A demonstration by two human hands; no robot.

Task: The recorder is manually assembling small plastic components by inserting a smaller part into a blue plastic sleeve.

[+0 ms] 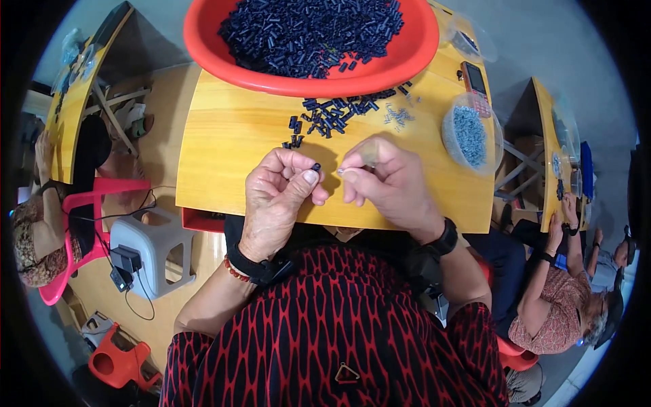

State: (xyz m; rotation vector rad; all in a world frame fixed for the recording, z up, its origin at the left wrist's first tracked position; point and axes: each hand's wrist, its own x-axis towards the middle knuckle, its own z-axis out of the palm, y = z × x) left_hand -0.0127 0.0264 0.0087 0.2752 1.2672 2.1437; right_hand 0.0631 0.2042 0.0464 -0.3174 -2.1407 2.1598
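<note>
My left hand (277, 193) is closed in a pinch on a small dark plastic tube (316, 167), its end peeking out between thumb and forefinger. Just to its right, my right hand (392, 182) pinches a tiny pale piece (340, 171), too small to name. The two fingertips are close but apart, both hands above the near part of the yellow table (224, 156). Beyond them lies a loose pile of dark tubes (329, 117). A scatter of small clear pieces (399, 117) sits to the right of that pile.
A red basin (291, 83) full of dark tubes stands at the far edge. On the right are a clear tub (468, 136) of small grey-blue pieces and a mobile phone (474, 78). A grey stool (146, 251) stands at left. Other people sit at tables on both sides.
</note>
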